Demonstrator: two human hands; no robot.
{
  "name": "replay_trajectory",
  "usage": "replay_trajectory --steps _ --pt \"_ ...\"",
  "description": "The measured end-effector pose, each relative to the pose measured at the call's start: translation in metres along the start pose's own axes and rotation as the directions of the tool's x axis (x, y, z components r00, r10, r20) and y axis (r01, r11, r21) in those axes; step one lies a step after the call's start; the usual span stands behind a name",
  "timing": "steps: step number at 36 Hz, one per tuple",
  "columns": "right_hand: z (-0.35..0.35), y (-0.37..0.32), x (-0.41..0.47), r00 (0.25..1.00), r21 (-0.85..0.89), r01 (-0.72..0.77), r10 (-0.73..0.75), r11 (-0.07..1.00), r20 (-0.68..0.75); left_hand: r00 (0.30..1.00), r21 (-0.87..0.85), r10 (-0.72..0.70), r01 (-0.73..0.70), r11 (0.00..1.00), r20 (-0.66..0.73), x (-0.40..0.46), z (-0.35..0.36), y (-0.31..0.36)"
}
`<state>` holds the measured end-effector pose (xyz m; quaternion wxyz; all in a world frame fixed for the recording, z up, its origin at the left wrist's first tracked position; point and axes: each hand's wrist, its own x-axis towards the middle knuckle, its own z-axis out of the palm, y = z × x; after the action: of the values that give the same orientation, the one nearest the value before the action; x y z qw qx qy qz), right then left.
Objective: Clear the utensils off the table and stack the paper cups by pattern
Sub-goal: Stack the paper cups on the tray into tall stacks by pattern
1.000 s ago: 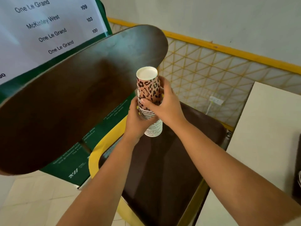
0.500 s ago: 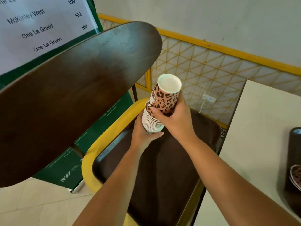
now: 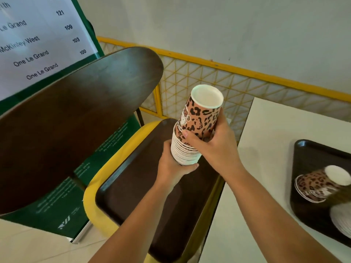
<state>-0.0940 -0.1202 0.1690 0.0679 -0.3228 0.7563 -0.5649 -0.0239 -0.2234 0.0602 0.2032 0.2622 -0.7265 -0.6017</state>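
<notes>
I hold a stack of upside-down leopard-print paper cups point(image 3: 201, 118) in both hands above a dark brown tray point(image 3: 152, 196) that lies on a yellow chair seat. My left hand point(image 3: 172, 166) cups the stacked white rims from below. My right hand point(image 3: 214, 147) wraps the side of the top cup. The stack leans to the right. On the white table point(image 3: 266, 177) at right sits a black tray point(image 3: 307, 205) with another leopard-print cup point(image 3: 319, 183) lying on its side and a white stack of cups point(image 3: 343, 221) at the frame edge.
A dark wooden chair back point(image 3: 76, 120) fills the left. Behind it stands a green sign with a white printed list point(image 3: 41, 40). A yellow lattice railing point(image 3: 218, 78) runs along the wall. Pale floor tiles show at bottom left.
The cup stack has tilted to the right and come lower toward the tray. My view has swung right, bringing the black tray with more cups into sight.
</notes>
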Motion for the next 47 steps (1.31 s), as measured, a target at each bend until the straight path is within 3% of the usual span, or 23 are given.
replay_trajectory --steps 19,33,47 --pt "-0.176 -0.004 -0.122 0.98 -0.093 -0.123 0.106 0.988 -0.169 0.935 -0.06 0.006 0.016 0.998 0.354 -0.11 0.155 0.043" --pt "-0.26 -0.006 -0.165 0.97 -0.039 -0.089 0.078 0.995 -0.228 0.918 0.036 -0.03 0.017 0.999 0.395 -0.168 0.216 0.056" --pt "-0.277 0.007 -0.166 0.983 -0.122 -0.063 0.041 0.991 -0.178 0.934 0.064 -0.088 0.07 0.995 0.347 -0.185 0.23 0.048"
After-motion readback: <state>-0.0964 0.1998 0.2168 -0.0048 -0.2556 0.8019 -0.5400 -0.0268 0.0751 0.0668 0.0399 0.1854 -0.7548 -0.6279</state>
